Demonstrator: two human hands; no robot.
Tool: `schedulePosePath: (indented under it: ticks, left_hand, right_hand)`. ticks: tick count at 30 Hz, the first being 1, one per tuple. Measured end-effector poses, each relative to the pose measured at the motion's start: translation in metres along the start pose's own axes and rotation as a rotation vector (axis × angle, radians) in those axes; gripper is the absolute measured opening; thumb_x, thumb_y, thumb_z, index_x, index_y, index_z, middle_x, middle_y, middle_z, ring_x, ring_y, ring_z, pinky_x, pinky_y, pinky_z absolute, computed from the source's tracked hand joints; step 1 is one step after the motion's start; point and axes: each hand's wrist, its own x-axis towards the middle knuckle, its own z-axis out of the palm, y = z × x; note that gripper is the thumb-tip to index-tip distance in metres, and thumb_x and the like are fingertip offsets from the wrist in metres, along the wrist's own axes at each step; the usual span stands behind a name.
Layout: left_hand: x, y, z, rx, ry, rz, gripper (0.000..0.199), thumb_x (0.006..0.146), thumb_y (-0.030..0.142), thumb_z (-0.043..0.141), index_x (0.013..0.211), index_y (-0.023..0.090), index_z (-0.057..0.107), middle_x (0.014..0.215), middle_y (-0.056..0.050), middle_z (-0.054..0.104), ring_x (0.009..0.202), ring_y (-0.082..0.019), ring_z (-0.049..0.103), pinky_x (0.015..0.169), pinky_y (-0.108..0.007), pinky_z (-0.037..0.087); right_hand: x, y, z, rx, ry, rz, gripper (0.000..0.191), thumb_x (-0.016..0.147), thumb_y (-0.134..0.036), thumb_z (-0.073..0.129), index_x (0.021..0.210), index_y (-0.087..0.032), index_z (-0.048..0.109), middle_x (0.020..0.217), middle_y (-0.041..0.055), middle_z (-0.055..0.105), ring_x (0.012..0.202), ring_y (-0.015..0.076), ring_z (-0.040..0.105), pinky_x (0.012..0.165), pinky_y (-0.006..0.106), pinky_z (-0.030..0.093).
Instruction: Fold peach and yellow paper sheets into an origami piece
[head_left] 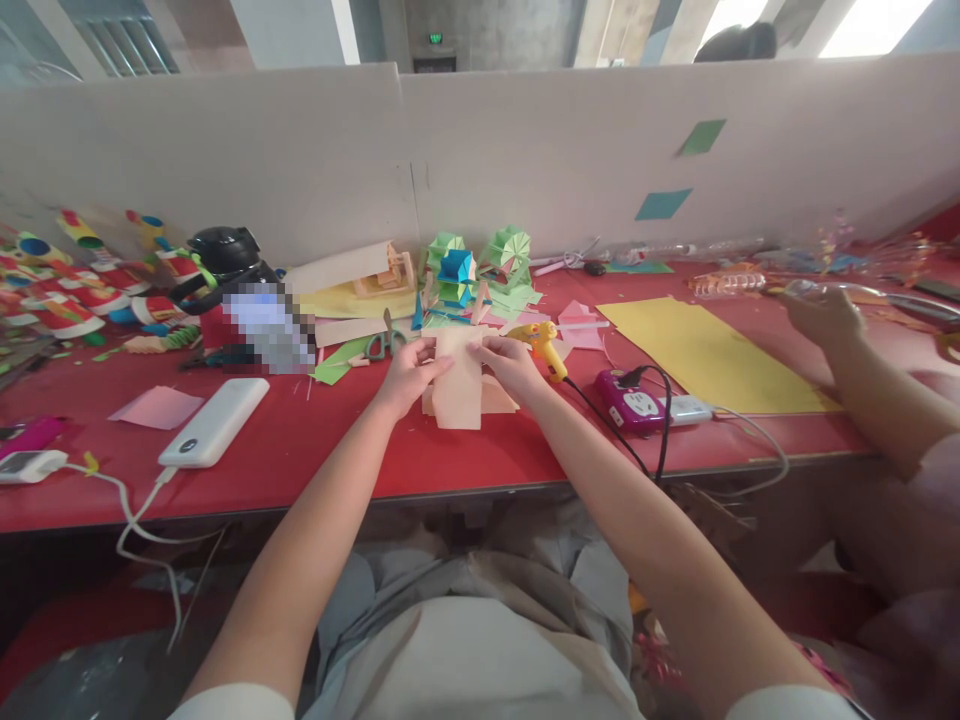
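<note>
Between my two hands is a cream-coloured strip of paper (458, 385), held up over the table's near part. My left hand (412, 375) pinches its left edge, thumb in front. The right edge is pinched by my right hand (510, 368). Another piece of cream paper (499, 396) lies behind and below the strip. Just past my right hand lies a yellow glue gun (546, 348), and near my left hand are scissors (384, 340). Folded green paper shapes (510, 250) and a blue one (456, 266) stand behind the strip.
Yellow paper (712, 355) and a purple power strip (631, 402) with cables are on the right. To the left lie a white power bank (215, 422), pink paper (156, 407) and a phone (268, 328). A co-worker's hand (825, 318) is at far right. A white partition (300, 150) closes the back.
</note>
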Motion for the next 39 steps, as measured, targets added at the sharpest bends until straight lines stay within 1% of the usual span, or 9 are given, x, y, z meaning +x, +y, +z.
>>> schedulePosePath:
  ticks: [3,8,10,14,20,28,35,39]
  left_hand:
    - [0.001,-0.001,0.000,-0.003,0.018,0.040,0.052,0.063,0.037,0.083,0.106,0.014,0.066,0.104,-0.012,0.073,0.094,-0.026,0.069,0.080,-0.035,0.055]
    - [0.003,-0.003,-0.001,0.017,0.075,0.081,0.051,0.059,0.036,0.086,0.100,0.013,0.066,0.101,-0.011,0.074,0.093,-0.026,0.069,0.083,-0.037,0.054]
    - [0.003,-0.003,-0.001,0.018,0.085,0.088,0.050,0.058,0.035,0.086,0.099,0.013,0.066,0.101,-0.011,0.074,0.093,-0.025,0.069,0.082,-0.037,0.054]
    - [0.003,-0.003,-0.001,0.015,0.084,0.096,0.049,0.058,0.034,0.086,0.098,0.013,0.066,0.101,-0.011,0.073,0.093,-0.025,0.068,0.083,-0.037,0.054]
    - [0.003,-0.003,-0.001,0.022,0.076,0.111,0.050,0.059,0.032,0.085,0.101,0.014,0.065,0.102,-0.011,0.073,0.094,-0.025,0.067,0.083,-0.036,0.054]
    - [0.005,-0.006,-0.003,0.033,0.058,0.141,0.046,0.060,0.031,0.084,0.098,0.015,0.065,0.101,-0.010,0.072,0.096,-0.025,0.067,0.083,-0.036,0.053]
    - [0.006,-0.009,-0.005,0.003,0.033,0.140,0.046,0.060,0.031,0.085,0.098,0.015,0.066,0.098,-0.009,0.073,0.092,-0.024,0.068,0.080,-0.034,0.053]
    - [0.005,-0.007,-0.004,-0.028,0.063,0.120,0.039,0.064,0.036,0.083,0.094,0.016,0.068,0.090,-0.006,0.072,0.085,-0.021,0.067,0.076,-0.031,0.052]
  right_hand:
    - [0.001,0.003,0.001,-0.036,-0.046,0.016,0.045,0.068,-0.059,0.076,0.063,-0.017,0.059,0.064,-0.0001,0.055,0.065,0.0127,0.056,0.063,0.027,0.050]
    - [0.001,0.001,0.002,-0.027,0.014,-0.001,0.043,0.066,-0.057,0.077,0.067,-0.017,0.063,0.066,0.0001,0.057,0.067,0.0126,0.056,0.064,0.026,0.050]
    - [0.000,-0.001,0.003,-0.009,0.016,-0.011,0.041,0.067,-0.056,0.077,0.068,-0.017,0.065,0.068,0.0010,0.058,0.068,0.0133,0.057,0.065,0.027,0.051]
    - [-0.002,-0.005,0.005,0.010,0.010,-0.028,0.039,0.069,-0.054,0.077,0.067,-0.017,0.066,0.069,0.0015,0.059,0.067,0.0130,0.057,0.066,0.029,0.051]
    - [-0.003,-0.006,0.004,-0.013,0.000,-0.040,0.041,0.069,-0.054,0.077,0.063,-0.016,0.063,0.066,0.0004,0.056,0.065,0.0120,0.054,0.065,0.027,0.049]
    - [-0.004,-0.008,0.004,-0.022,0.008,-0.041,0.040,0.068,-0.053,0.078,0.062,-0.017,0.062,0.064,-0.0004,0.054,0.064,0.0111,0.053,0.064,0.027,0.049]
    - [-0.003,-0.008,0.004,-0.019,0.030,-0.035,0.040,0.065,-0.055,0.079,0.065,-0.017,0.066,0.067,0.0012,0.056,0.066,0.0130,0.054,0.064,0.028,0.050]
    - [-0.003,-0.007,0.003,-0.031,0.017,-0.051,0.038,0.068,-0.052,0.078,0.062,-0.017,0.065,0.064,0.0003,0.054,0.064,0.0119,0.052,0.063,0.027,0.048]
